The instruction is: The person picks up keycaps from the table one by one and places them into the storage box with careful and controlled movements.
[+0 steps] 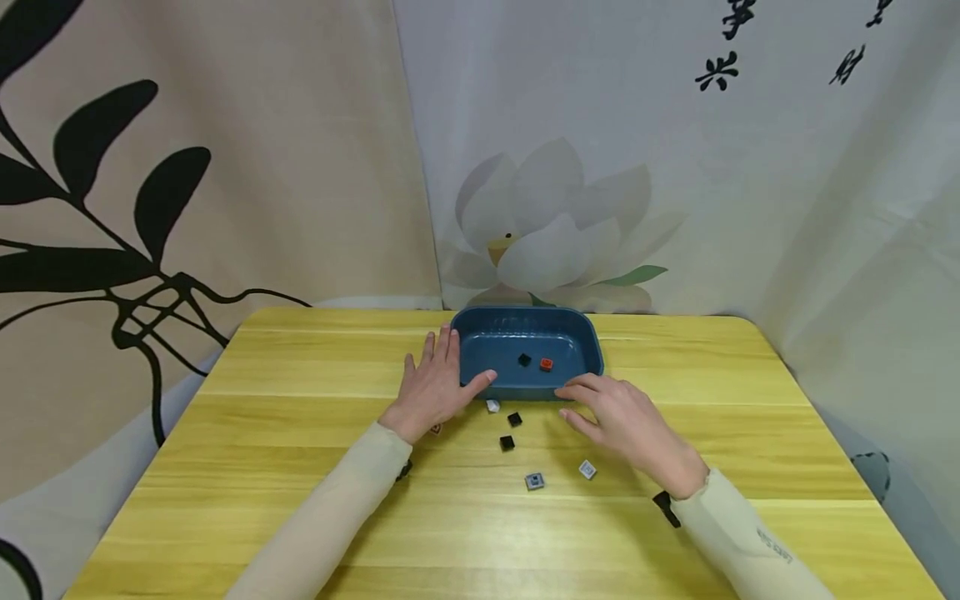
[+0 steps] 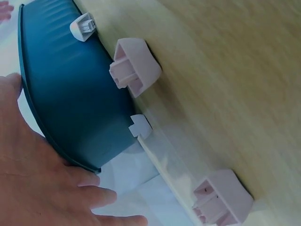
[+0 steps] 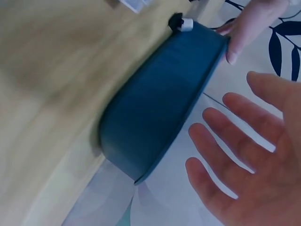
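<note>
A dark blue rectangular tray (image 1: 525,393) stands at the table's back edge. Inside it lie a black keycap (image 1: 524,360) and a red keycap (image 1: 547,364). My left hand (image 1: 431,387) rests with spread, straight fingers against the tray's left rim, its thumb over the front left corner. By the front right corner hovers my right hand (image 1: 633,421); the right wrist view shows its fingers loosely spread, apart from the tray and holding nothing. Near my left hand, the left wrist view shows a pink keycap (image 2: 136,66) with its hollow underside visible.
Before the tray lie a white keycap (image 1: 492,406), two black keycaps, one nearer the tray (image 1: 514,419), a grey keycap (image 1: 534,481) and another white keycap (image 1: 587,469). The left hand partly hides one keycap (image 1: 436,429). A printed curtain (image 1: 337,167) hangs behind the wooden table (image 1: 300,417).
</note>
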Motion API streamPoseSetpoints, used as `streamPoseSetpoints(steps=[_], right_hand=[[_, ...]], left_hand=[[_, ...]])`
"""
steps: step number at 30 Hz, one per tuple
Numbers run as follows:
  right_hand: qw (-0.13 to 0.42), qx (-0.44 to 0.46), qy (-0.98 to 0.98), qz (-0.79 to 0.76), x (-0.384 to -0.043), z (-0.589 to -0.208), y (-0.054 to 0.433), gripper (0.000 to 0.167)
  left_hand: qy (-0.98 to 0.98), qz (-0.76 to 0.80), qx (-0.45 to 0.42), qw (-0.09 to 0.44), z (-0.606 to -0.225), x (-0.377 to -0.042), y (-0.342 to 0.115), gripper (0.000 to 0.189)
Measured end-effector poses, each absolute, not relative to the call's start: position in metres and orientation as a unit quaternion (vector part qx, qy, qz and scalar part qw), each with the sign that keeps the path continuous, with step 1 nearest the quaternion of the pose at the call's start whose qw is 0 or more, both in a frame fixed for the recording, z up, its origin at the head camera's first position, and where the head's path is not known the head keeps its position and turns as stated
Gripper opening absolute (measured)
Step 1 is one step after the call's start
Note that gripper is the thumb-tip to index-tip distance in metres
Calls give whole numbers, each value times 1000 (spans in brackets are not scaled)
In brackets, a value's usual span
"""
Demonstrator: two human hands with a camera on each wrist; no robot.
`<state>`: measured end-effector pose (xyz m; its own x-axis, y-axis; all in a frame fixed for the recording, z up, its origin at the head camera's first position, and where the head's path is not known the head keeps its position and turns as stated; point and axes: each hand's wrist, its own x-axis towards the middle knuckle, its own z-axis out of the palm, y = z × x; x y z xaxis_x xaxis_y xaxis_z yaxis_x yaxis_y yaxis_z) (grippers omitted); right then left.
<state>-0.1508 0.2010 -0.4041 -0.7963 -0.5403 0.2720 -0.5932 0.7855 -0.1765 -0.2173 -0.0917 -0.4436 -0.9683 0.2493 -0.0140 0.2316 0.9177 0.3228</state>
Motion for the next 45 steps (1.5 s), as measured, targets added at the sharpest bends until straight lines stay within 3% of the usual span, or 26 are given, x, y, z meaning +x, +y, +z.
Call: streamPoseSetpoints(steps=[13, 24, 30, 45], right_hand=[[55, 329, -938, 93, -131, -423, 209, 38], [-46, 340, -936, 78, -115, -430, 215, 57], [-45, 351, -932, 77, -114, -432, 217, 51], [-28, 340, -934, 104, -110, -437, 218, 18]], left_hand=[[978, 163, 123, 28, -442, -218, -94, 102], [980, 162, 115, 26, -443, -216, -96, 101], [980, 163, 114, 30, -444, -216, -96, 101], [980, 163, 111, 34, -446, -218, -94, 101]])
